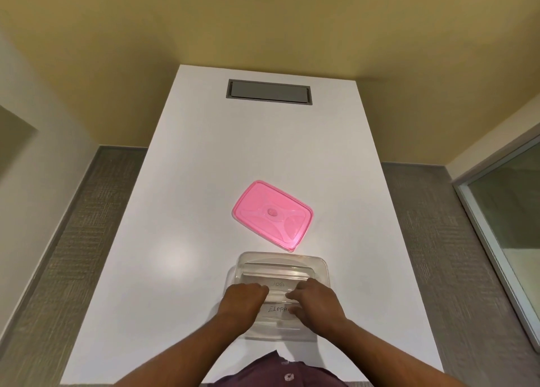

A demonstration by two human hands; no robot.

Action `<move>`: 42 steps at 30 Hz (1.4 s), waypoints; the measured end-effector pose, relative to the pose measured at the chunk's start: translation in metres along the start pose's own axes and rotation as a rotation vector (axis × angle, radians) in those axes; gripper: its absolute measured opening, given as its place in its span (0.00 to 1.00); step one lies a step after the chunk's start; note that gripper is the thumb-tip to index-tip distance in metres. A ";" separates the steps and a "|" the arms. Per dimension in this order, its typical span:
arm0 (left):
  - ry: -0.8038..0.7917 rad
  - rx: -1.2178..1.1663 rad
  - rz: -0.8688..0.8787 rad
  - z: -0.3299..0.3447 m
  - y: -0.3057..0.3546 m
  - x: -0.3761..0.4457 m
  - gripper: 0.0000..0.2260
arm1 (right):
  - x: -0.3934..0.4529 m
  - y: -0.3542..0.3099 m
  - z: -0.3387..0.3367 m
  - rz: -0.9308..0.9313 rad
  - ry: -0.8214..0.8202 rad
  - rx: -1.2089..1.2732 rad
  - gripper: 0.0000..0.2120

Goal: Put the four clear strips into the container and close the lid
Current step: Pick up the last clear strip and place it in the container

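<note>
Clear strips (279, 294) lie inside the transparent container (321, 265), which sits on the white desk (175, 211) near the person's edge, directly under both hands. How many strips are in there cannot be told, since they are see-through and overlap. The left hand (244, 300) reaches into the container's left side with its fingers curled down onto the strips; the right hand (314, 300) is at the right side, its fingertips pinching the edge of a strip. The two hands are close together but not touching, with a gap of strip showing between them.

Just beyond the hands, past the container's far rim and almost touching it, the pink lid (273, 214) lies flat on the desk, turned at an angle. Well beyond it, at the desk's far end, is a grey recessed panel (268, 92).

Handwriting shows on the strips between the hands: one reads roughly "DOG", and nearer the person another reads "ELEPH", the rest hidden under the right hand.

A dark buttoned shirt (271, 369) shows at the bottom edge.
</note>
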State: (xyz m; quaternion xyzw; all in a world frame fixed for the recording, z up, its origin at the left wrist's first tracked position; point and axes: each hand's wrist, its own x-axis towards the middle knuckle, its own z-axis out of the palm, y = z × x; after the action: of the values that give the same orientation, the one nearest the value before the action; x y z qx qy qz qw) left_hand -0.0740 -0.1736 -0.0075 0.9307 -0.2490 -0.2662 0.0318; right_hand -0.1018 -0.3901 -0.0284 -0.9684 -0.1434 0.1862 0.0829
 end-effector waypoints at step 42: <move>0.494 -0.968 -0.280 -0.076 -0.067 0.096 0.07 | 0.115 0.050 -0.087 0.537 0.105 1.015 0.09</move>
State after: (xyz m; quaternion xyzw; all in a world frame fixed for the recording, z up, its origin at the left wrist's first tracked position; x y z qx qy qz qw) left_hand 0.0657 -0.1671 -0.0013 0.8688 0.0422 -0.1259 0.4771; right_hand 0.0465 -0.4106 0.0019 -0.8179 0.2190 0.1978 0.4940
